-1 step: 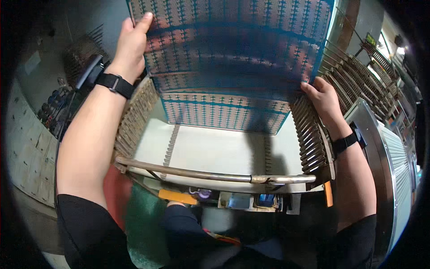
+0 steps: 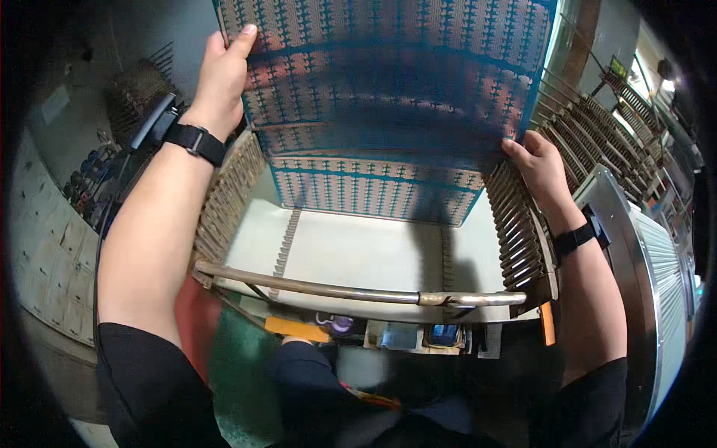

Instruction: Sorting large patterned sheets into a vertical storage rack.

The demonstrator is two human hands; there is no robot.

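Observation:
A large circuit board panel (image 2: 388,75), dark blue with a copper-coloured pattern, stands upright in front of me. My left hand (image 2: 222,78) grips its left edge high up, thumb on the near face. Lower down on the right edge, my right hand (image 2: 539,160) pinches it near the rack's slotted side. Below the panel is a metal rack (image 2: 321,286) with toothed sides and a front bar. Another patterned panel surface (image 2: 373,188) shows lower and farther back in the rack; how it relates to the held panel is partly hidden.
A white surface (image 2: 358,246) with two notched strips lies under the rack. More slotted racks (image 2: 605,134) stand at the right, beside a metal-framed stack of pale sheets (image 2: 668,261). Pale cabinets (image 2: 56,261) line the left. An orange block (image 2: 297,328) sits below the front bar.

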